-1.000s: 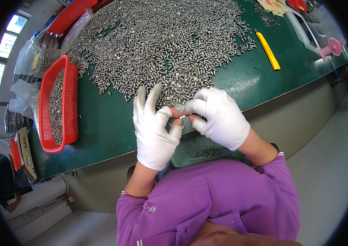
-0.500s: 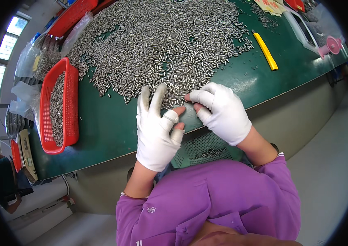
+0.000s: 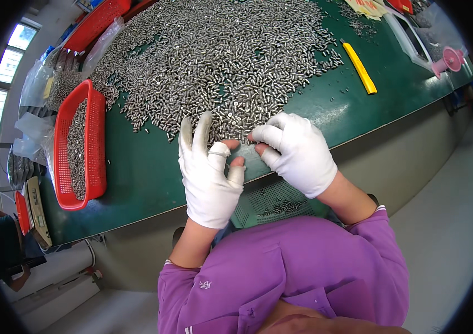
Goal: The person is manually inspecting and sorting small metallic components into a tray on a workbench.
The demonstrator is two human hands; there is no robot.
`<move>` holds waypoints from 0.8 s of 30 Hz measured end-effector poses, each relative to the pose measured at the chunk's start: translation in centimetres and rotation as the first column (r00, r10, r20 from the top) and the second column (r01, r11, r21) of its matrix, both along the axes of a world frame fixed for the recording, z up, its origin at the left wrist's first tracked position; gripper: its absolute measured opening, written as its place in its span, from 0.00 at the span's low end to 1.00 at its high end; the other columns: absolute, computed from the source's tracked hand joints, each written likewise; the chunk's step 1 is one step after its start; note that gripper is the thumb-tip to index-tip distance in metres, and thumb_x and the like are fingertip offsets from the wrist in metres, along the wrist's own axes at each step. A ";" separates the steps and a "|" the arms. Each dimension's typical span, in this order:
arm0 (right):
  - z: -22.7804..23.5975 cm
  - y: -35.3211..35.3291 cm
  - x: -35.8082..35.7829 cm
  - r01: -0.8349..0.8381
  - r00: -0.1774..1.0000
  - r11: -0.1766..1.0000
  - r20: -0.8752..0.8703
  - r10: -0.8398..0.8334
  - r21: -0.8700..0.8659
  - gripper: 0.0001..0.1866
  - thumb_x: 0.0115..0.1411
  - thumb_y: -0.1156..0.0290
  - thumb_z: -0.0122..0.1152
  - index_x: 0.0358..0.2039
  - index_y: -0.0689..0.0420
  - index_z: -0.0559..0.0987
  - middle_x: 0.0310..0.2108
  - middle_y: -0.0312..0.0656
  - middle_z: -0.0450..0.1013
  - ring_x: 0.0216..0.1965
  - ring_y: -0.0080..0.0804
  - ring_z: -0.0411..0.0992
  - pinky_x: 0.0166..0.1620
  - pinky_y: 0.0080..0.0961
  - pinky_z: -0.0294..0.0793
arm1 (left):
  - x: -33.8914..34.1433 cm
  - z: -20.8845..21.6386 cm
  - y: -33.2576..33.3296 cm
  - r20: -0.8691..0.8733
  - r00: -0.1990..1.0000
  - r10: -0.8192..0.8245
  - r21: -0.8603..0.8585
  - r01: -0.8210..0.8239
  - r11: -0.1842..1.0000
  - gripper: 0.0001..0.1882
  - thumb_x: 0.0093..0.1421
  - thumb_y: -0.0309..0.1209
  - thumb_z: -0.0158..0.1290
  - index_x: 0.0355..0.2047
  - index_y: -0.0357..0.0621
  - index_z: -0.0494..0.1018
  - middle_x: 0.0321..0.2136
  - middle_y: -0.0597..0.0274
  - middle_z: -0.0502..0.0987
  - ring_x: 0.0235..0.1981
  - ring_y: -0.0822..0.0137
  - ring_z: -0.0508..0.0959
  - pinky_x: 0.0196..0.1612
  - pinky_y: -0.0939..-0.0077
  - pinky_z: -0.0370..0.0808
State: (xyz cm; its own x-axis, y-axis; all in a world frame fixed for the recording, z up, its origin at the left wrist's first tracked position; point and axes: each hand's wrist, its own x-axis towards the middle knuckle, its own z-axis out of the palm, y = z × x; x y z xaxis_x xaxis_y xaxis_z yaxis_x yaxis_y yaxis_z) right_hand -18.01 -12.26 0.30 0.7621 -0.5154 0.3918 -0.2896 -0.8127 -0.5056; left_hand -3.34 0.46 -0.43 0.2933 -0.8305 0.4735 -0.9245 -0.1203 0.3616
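A wide heap of small silvery metal pins [image 3: 214, 67] covers the green tabletop [image 3: 141, 167]. At the heap's near edge is my left hand [image 3: 208, 172], in a white glove with bare thumb and index tips. Its long fingers reach spread onto the pins, and thumb and index stand apart with nothing seen between them. My right hand [image 3: 297, 153], gloved alike, is just to the right with fingers bent. Its bare index tip touches pins at the edge; a small gap shows between it and the thumb. Beneath the table edge, a green mesh basket [image 3: 253, 203] holds some pins.
A red plastic basket [image 3: 98, 150] with more pins stands at the left. Beyond it are clear plastic bags [image 3: 36, 83] and a scale [image 3: 37, 211]. A yellow utility knife [image 3: 360, 68] lies at the right, with a pink spool-like object [image 3: 449, 61] farther right.
My left hand has shifted slightly left and up along the heap's edge. My right hand has moved a little left, its thumb and index still at the near pins.
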 end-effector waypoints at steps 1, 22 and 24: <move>0.1 0.0 0.0 0.001 1.000 1.000 0.003 -0.001 -0.008 0.07 0.56 0.67 0.66 0.36 0.49 0.82 0.32 0.40 0.74 0.35 0.43 0.76 0.39 0.40 0.77 | 0.0 0.1 -0.1 0.001 1.000 -0.001 0.011 0.001 1.000 0.14 0.53 0.28 0.63 0.40 0.48 0.76 0.65 0.47 0.66 0.67 0.30 0.62 0.65 0.44 0.64; 0.6 0.0 0.1 -0.037 0.999 0.999 -0.007 0.037 0.025 0.05 0.53 0.65 0.67 0.29 0.51 0.82 0.29 0.39 0.74 0.34 0.41 0.75 0.39 0.38 0.76 | -0.4 0.2 -1.5 -0.051 0.998 -0.023 -0.011 0.022 1.000 0.12 0.48 0.26 0.64 0.33 0.46 0.75 0.63 0.43 0.68 0.64 0.28 0.63 0.62 0.37 0.65; 0.7 0.1 0.1 -0.042 0.999 0.998 -0.012 0.042 0.038 0.06 0.52 0.66 0.69 0.30 0.49 0.83 0.31 0.38 0.74 0.35 0.42 0.75 0.39 0.39 0.76 | -0.4 0.2 -1.2 -0.065 0.998 -0.025 -0.014 0.024 1.000 0.12 0.48 0.25 0.64 0.33 0.46 0.75 0.63 0.43 0.68 0.64 0.28 0.63 0.62 0.37 0.65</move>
State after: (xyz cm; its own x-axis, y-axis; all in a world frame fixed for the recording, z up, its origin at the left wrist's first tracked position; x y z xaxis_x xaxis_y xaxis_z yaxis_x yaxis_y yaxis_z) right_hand -17.96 -12.19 0.96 0.7881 -0.4970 0.3630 -0.2624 -0.8049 -0.5323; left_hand -3.72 -0.77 -0.27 0.3036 -0.8315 0.4652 -0.9015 -0.0927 0.4227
